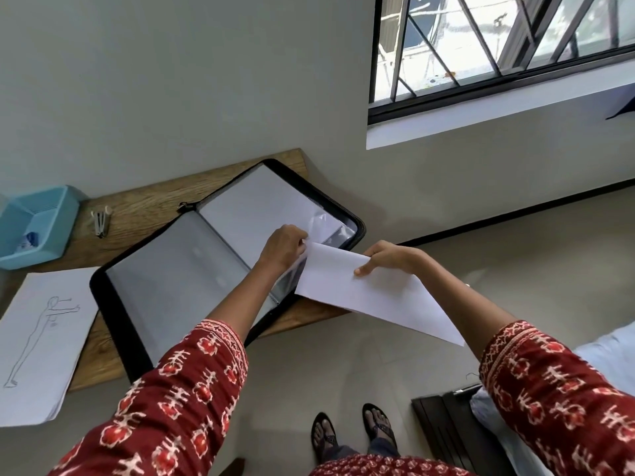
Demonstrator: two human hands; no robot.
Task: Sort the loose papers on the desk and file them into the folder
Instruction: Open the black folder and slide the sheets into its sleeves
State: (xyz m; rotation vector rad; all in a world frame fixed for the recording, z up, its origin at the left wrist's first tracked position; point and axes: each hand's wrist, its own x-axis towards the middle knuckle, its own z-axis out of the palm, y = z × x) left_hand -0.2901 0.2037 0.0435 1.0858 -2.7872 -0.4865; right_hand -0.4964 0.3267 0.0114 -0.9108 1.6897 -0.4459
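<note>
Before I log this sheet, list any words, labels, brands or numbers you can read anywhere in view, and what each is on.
No readable text anywhere in this view.
Sheet held by the right hand: the side showing is blank.
Paper stack on the desk: a line drawing of a figure only, no words.
Folder, where the left hand holds a sleeve: pages show no print.
Blue tray: contents too small to read.

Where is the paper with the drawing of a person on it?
In the head view, the drawing paper lies on the left end of the wooden desk, beside the open black folder and in front of the blue tray.
</note>
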